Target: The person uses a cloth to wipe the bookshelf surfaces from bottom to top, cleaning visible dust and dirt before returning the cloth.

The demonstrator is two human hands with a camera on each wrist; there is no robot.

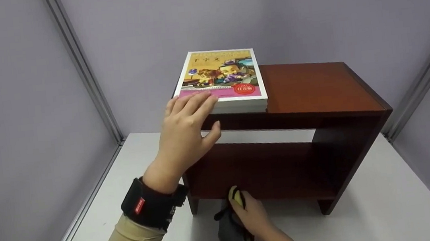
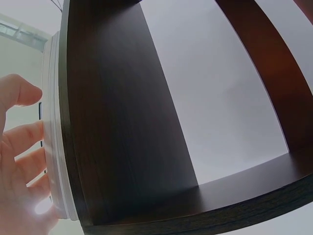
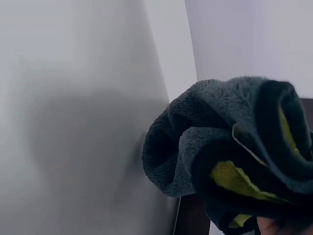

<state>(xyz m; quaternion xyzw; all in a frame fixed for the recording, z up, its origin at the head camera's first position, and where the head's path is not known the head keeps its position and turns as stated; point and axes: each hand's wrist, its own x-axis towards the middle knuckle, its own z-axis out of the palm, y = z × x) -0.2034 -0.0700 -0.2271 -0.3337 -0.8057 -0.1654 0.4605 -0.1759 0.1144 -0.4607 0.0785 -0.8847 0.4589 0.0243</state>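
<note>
My left hand point(image 1: 184, 133) rests its fingertips on the near left corner of the top book point(image 1: 213, 70), thumb held apart in front of the spines. The book has a yellow and pink cover with cartoon figures and tops a small stack. Under it stands a dark reddish-brown wooden shelf point(image 1: 307, 87). Lower down, in front of the shelf's lower board, my right hand point(image 1: 255, 216) grips a bunched grey and yellow towel point(image 1: 229, 233). The right wrist view shows the towel's fluffy grey folds point(image 3: 210, 98) with yellow inside and a black edging.
The shelf's lower board point(image 1: 260, 167) sits between two side panels. Below is a white floor surface point(image 1: 162, 229), enclosed by pale walls point(image 1: 307, 11) with metal strips at the corners.
</note>
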